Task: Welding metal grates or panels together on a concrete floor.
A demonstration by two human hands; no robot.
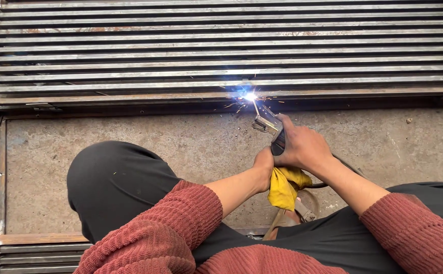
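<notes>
Rough concrete floor [130,147] fills the lower half of the view, with a long steel grille [221,45] of parallel bars lying flat across the top. A person in a red knitted sweater and black trousers crouches over it, holding a welding rod holder [269,127]. The right hand [302,147] is wrapped firmly around the holder's handle, fingers curled over the top. The left hand [264,165] is closed against the underside, clutching a yellow cloth [286,186] bunched below the grip. A thin welding rod [256,107] runs from the holder's clamp to the near edge of the grille, where a bright arc [250,96] throws small sparks. The holder looks stiff and fairly light, with a cable trailing behind that likely drags on it; the insulated handle is the only sensible place to hold it. The grille appears heavy and rigid, and hot near the arc.
</notes>
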